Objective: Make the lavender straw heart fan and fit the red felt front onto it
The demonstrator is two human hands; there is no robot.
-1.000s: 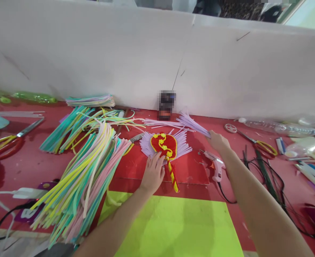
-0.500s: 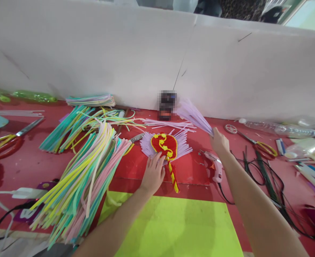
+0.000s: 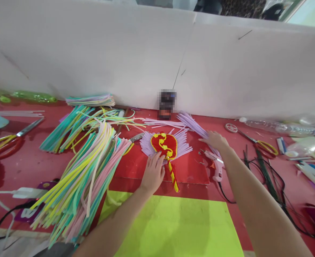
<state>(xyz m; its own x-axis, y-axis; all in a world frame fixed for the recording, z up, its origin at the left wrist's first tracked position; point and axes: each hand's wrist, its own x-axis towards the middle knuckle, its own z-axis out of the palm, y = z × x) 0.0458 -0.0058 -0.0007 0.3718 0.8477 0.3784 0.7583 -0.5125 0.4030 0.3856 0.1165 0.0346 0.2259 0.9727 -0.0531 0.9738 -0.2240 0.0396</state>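
A red fan-shaped craft piece (image 3: 164, 145) with yellow trim and a red-and-yellow twisted handle lies on the red table, ringed by short purple straws. My left hand (image 3: 153, 174) rests flat on its lower left edge, fingers spread. My right hand (image 3: 215, 140) lies over a bundle of purple straws (image 3: 190, 122) right of the fan; its fingers point left, and whether they grip the straws is hidden. A pink glue gun (image 3: 214, 165) lies just under my right wrist.
A big heap of pastel straws (image 3: 85, 171) fills the left. Scissors (image 3: 10, 140) lie far left, another pair (image 3: 256, 142) at right, by black wires (image 3: 267, 175) and a plastic bottle (image 3: 278, 127). A lime-green sheet (image 3: 173, 228) covers the near edge. A white wall stands behind.
My right hand raised the purple straw bundle up off the table, then brought it back down flat and moved slightly left toward the fan. My left hand has not moved.
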